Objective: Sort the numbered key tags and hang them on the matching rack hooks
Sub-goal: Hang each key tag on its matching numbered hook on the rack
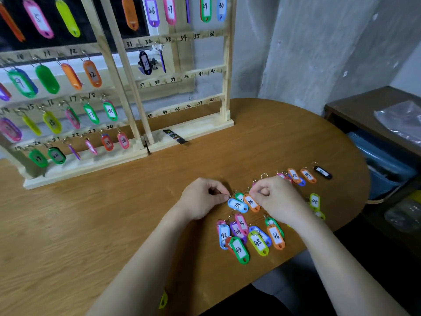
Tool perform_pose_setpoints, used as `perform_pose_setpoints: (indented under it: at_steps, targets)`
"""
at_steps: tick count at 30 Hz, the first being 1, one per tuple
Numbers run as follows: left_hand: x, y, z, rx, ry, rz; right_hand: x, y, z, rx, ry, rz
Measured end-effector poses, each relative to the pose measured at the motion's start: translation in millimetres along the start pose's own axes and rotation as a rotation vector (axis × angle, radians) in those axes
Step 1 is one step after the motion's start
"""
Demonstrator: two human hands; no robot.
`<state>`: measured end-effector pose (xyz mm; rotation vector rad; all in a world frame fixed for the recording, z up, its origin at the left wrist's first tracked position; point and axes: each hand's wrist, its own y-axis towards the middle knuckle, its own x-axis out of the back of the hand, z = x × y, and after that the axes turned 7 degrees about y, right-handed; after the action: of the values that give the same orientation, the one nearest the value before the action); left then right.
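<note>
The blue tag [237,205] marked 34 lies on the wooden table [91,224], and the left hand [204,198] pinches the ring end of it between curled fingers. Just beside it lies an orange tag [251,202], also marked 34 as far as I can read, and the right hand [276,197] pinches at its ring. The step in hand seems to be the picking of the next tags from the loose group. The next move calls for lifting one tag and carrying it to the hook under the number 34 on the right rack [183,37], which looks free. Nearer to the person lie tags marked 42, 43, 44, 45 and 46. On the rack, tag 31 [145,63] already hangs.
</note>
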<state>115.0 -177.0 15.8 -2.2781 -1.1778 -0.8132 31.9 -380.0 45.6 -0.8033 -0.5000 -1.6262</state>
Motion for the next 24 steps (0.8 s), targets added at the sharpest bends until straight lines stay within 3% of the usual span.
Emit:
perform_pose_setpoints:
  at_steps: [9,18,24]
  targets:
    - [6.0,-3.3,1.5,-0.041,-0.098,0.004,-4.2,-6.7,1.9,-0.103,-0.069,-0.029]
    - [5.9,-3.5,1.1,-0.057,-0.094,-0.004,-9.3,-0.8,18.5,-0.081,-0.205,-0.004]
    - [5.3,-4.1,0.4,-0.047,-0.093,-0.008,-1.9,2.7,15.2,-0.100,-0.154,0.009]
